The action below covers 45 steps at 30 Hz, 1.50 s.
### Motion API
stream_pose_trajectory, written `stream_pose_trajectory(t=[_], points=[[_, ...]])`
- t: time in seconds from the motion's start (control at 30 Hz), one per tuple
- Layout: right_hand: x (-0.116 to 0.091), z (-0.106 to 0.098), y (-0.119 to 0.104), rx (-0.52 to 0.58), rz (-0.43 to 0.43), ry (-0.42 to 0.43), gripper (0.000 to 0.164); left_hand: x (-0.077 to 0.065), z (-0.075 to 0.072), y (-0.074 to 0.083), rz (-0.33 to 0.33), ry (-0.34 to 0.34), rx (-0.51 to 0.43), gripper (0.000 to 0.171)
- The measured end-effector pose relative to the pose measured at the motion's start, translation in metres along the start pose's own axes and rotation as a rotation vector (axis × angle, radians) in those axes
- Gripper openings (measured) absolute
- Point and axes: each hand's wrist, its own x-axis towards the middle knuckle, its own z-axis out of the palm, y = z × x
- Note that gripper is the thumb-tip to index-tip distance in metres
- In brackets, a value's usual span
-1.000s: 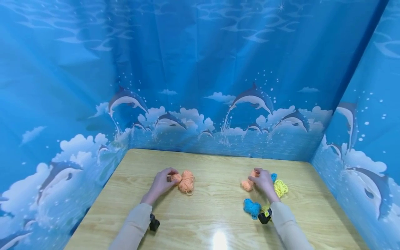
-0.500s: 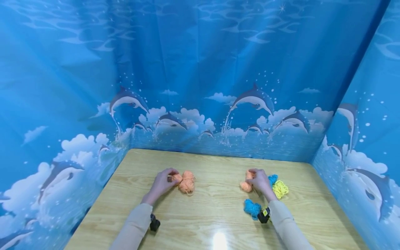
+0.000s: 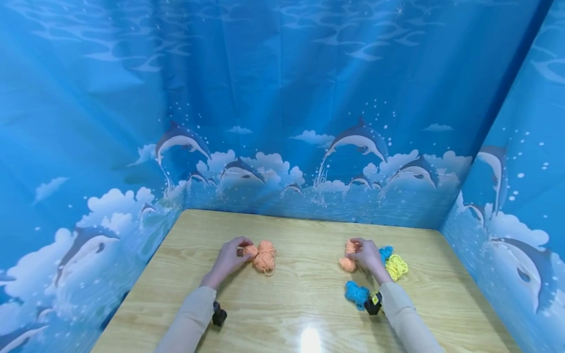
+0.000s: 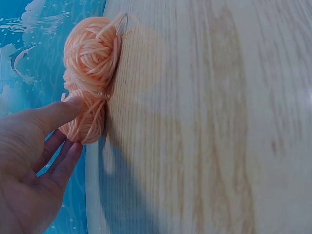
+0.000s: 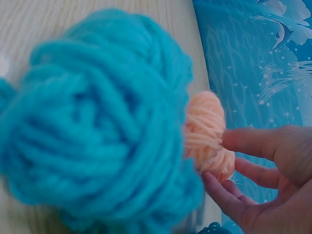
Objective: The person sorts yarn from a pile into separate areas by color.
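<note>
At the left of the table, my left hand [image 3: 229,257] pinches the near lobe of a peach yarn bundle [image 3: 266,256] between thumb and fingers. Two lobes show in the left wrist view, the larger lobe [image 4: 92,53] lying beyond the fingertips. On the right side, my right hand [image 3: 370,255] pinches another peach yarn bundle [image 3: 347,264], its fingertips against the bundle [image 5: 204,126] in the right wrist view. A blue yarn bundle [image 3: 356,294] lies under my right wrist and fills much of that wrist's view. Part of the right peach bundle is hidden by the hand.
Just right of my right hand lie a second blue yarn bundle [image 3: 385,253] and a yellow yarn bundle [image 3: 397,267]. The wooden table [image 3: 304,289] ends at a blue dolphin-print curtain [image 3: 282,122] behind and at the sides.
My right hand has shifted slightly left with the peach yarn, uncovering more of the far blue yarn. The left hand has stayed nearly still on its peach yarn.
</note>
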Motion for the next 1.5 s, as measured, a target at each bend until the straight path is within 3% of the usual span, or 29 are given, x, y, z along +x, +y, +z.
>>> stream_pose_trajectory(t=[0.33,0.6,0.8,1.07,1.5], points=[[-0.001,-0.001,0.003,0.033,-0.04,-0.034,0.057,0.001,-0.002,0.001,0.001,-0.009,-0.013,0.025],[-0.002,0.0,0.002,0.089,-0.011,-0.056,0.054,0.0,-0.001,0.001,0.008,-0.007,-0.013,0.025],[-0.001,0.001,0.001,0.049,0.006,-0.1,0.051,-0.001,-0.001,0.001,0.014,-0.001,-0.01,0.026],[-0.003,0.005,0.0,0.074,0.019,-0.079,0.048,0.0,0.0,0.001,0.014,0.003,-0.004,0.026],[-0.005,-0.001,-0.012,0.147,-0.066,0.009,0.051,0.0,-0.001,-0.001,0.004,-0.013,-0.002,0.026]])
